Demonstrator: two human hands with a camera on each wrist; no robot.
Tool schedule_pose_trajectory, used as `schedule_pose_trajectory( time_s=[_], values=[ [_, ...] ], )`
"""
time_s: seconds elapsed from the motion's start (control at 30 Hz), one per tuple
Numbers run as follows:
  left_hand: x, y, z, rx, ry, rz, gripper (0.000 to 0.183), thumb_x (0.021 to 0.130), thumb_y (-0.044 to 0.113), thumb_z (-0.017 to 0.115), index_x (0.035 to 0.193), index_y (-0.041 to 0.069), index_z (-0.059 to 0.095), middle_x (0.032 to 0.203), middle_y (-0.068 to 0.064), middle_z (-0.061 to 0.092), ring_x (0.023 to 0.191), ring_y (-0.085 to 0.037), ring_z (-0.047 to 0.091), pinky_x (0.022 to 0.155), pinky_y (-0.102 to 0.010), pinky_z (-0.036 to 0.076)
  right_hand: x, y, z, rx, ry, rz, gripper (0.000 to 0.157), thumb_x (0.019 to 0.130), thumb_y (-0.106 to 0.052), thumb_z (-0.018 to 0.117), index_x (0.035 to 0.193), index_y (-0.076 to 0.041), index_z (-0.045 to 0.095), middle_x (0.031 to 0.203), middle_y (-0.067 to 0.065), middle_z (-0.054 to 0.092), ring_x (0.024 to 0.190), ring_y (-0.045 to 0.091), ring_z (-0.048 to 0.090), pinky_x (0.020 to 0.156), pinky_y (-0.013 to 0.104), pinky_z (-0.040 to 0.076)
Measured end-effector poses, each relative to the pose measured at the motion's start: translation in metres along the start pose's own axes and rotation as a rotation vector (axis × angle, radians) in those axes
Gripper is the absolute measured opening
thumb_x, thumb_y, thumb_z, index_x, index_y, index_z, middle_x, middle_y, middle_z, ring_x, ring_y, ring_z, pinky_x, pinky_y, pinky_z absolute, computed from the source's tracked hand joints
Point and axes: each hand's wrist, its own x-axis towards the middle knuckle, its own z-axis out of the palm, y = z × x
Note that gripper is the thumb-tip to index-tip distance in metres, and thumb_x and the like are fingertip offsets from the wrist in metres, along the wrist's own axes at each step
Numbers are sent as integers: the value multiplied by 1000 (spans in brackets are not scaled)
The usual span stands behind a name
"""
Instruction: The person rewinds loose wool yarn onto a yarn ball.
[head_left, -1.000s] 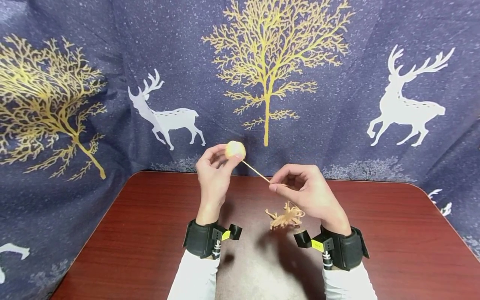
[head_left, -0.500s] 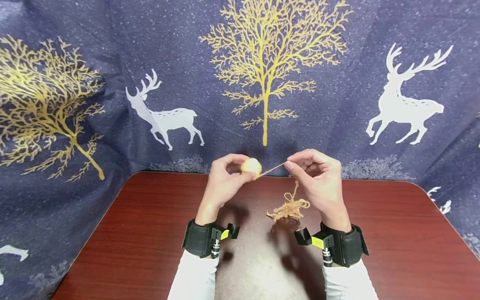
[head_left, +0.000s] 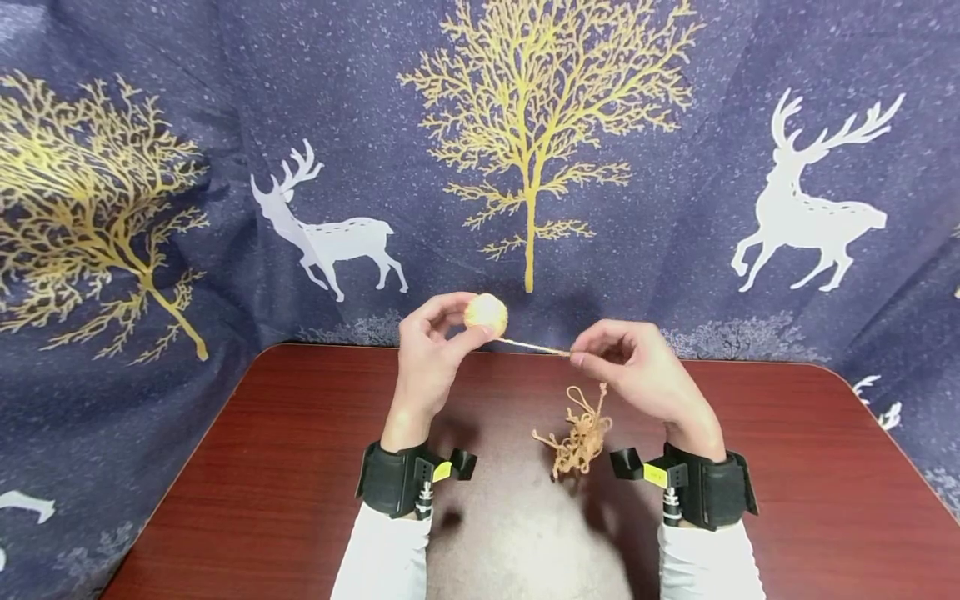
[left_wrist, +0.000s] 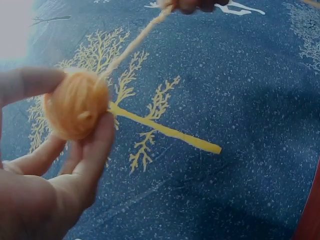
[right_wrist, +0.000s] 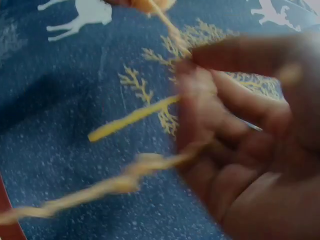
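Note:
A small pale-yellow ball of yarn (head_left: 486, 314) is held between the fingertips and thumb of my left hand (head_left: 430, 358), above the table's far edge. In the left wrist view the ball (left_wrist: 77, 106) looks orange, with strands wound round it. From it a taut length of yarn (head_left: 534, 345) runs to my right hand (head_left: 645, 367), which pinches it between thumb and forefinger. More yarn (right_wrist: 107, 189) trails from the right hand's lower fingers in the right wrist view. Below, a loose tangle of tan yarn (head_left: 581, 442) hangs over or lies on the table; I cannot tell which.
A reddish-brown table (head_left: 300, 450) with rounded far corners lies under both hands. Behind it hangs a dark blue cloth (head_left: 450, 167) printed with gold trees and white deer. Each wrist wears a black strap with a small camera.
Both hands shift about while the yarn between them stays stretched. Over the last half second the left hand moves up and left, the right hand lower. The tangle changes shape.

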Motion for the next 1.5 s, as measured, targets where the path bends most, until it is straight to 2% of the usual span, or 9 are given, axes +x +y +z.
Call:
schedule_pose_trajectory(
  time_s=[0.13,0.27,0.4,0.6,0.97,1.17,1.3,1.4,1.5],
  values=[
    [-1,0,3,-96,23,21,34,76,-17,72,107,-4,69,106,-9,67,91,-17,66,78,-25,59,1,0,3,-47,-143,44,6,93,-6,72,96,-11,74,90,3,73,77,21,69,69,29,58],
    [-4,3,8,-140,-30,21,36,75,-18,71,108,-4,68,106,-8,69,94,-17,67,80,-26,59,6,-8,20,38,-39,35,22,91,-9,76,112,-6,68,108,5,73,100,23,69,90,34,57],
    [-7,5,14,-140,-88,23,38,76,-16,71,112,-8,64,109,-7,69,99,-18,67,87,-31,59,12,-15,43,266,52,-14,43,89,-1,76,127,0,57,122,12,68,114,23,65,103,38,51],
    [-7,7,19,-180,-74,56,37,76,-15,71,110,-3,67,109,-7,69,100,-18,67,89,-32,58,14,-22,65,520,182,-24,25,89,7,71,113,9,63,94,11,72,75,20,72,65,32,62],
    [1,11,6,-392,174,111,35,76,-18,65,103,3,69,100,-12,66,90,-19,68,75,-27,61,6,9,9,132,94,144,13,88,-1,76,99,5,73,77,11,72,62,18,67,56,34,60],
    [3,11,-1,-423,283,116,31,77,-17,66,102,1,69,97,-13,66,85,-18,68,76,-25,60,-6,23,-21,68,312,214,17,89,0,74,102,12,70,71,-1,71,58,10,65,54,26,57],
    [4,11,-3,-419,312,117,29,77,-15,67,101,2,69,95,-12,67,83,-18,69,75,-25,60,-14,28,-38,25,472,352,20,90,-3,73,105,11,70,66,-8,69,54,8,65,51,23,56],
    [4,11,-3,-414,311,108,29,77,-15,66,101,2,69,95,-12,67,83,-18,69,75,-25,60,-21,31,-50,-140,544,484,23,91,-13,74,105,4,74,66,-13,69,55,5,63,53,20,53],
    [3,11,-3,-397,271,73,29,78,-16,64,101,0,68,97,-13,66,83,-17,68,75,-25,60,-27,34,-59,-357,500,570,24,89,-22,73,105,-5,77,73,-9,72,64,9,62,59,24,50]
  ],
)
